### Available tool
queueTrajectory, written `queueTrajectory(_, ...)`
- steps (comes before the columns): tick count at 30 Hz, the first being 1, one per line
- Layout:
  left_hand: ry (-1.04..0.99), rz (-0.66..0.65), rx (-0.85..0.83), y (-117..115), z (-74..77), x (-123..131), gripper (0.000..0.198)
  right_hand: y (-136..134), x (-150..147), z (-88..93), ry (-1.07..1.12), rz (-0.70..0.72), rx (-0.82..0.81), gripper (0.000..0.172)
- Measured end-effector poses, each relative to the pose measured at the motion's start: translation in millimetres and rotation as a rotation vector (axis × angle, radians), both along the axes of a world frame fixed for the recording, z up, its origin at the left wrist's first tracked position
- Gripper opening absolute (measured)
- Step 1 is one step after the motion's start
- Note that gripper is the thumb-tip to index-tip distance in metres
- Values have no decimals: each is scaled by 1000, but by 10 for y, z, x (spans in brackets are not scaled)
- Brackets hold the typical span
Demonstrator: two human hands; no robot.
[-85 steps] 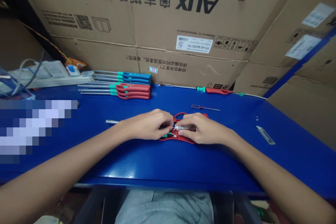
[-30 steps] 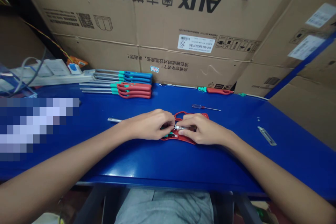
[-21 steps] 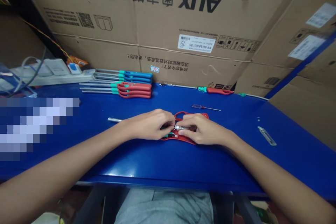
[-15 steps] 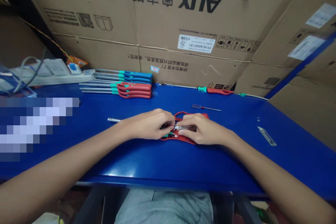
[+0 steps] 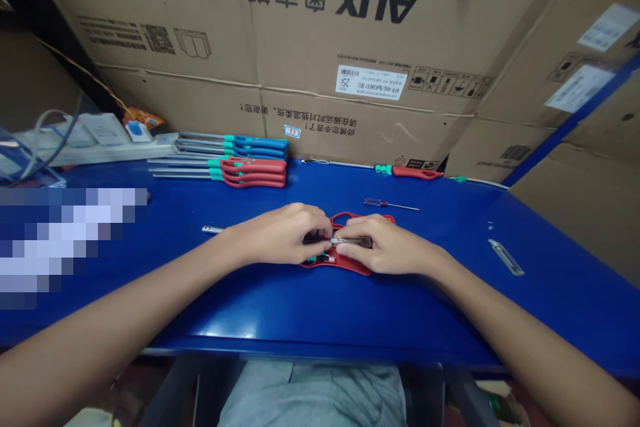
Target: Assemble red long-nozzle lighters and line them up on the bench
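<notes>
Between thumb and fingers of my right hand (image 5: 387, 244) is a clear fuel tank (image 5: 353, 241) with a pale valve end pointing left. My left hand (image 5: 285, 233) is closed in a pinch at that valve end; whatever lies in its fingertips is too small and hidden to make out. Both hands are over an opened red lighter shell (image 5: 357, 263), with dark and green parts inside partly covered by my fingers. A metal lighter tube (image 5: 212, 230) sticks out to the left behind my left wrist.
A small screwdriver (image 5: 390, 204) lies beyond my right hand, and another clear tank (image 5: 506, 257) farther right. Red lighters (image 5: 255, 173) and blue lighters (image 5: 261, 145) are stacked at the back left, near a white power strip (image 5: 115, 151). Cardboard (image 5: 300, 47) walls the back edge.
My left fingertips have closed in on the valve end of the tank, where a small pale piece showed before. The view has shifted slightly; my right hand keeps its hold.
</notes>
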State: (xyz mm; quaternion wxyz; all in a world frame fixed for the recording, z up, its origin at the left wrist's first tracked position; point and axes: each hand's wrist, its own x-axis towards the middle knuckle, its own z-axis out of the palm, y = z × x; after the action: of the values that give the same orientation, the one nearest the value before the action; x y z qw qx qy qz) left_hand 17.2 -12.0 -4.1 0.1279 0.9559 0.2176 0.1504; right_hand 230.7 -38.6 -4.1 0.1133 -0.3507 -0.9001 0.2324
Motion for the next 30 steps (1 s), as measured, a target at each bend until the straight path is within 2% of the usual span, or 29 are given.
queueTrajectory(13, -27, 23, 22, 9, -14, -1, 6, -4, 2, 4, 33, -30, -16, 24)
queueTrajectory(22, -19, 17, 37, 3, 8, -11, 14, -14, 0, 1, 68, -56, 16, 21)
queueTrajectory(30, 12, 4, 45, 18, 19, -18, 19, -25, 14, -14, 112, -138, -15, 16)
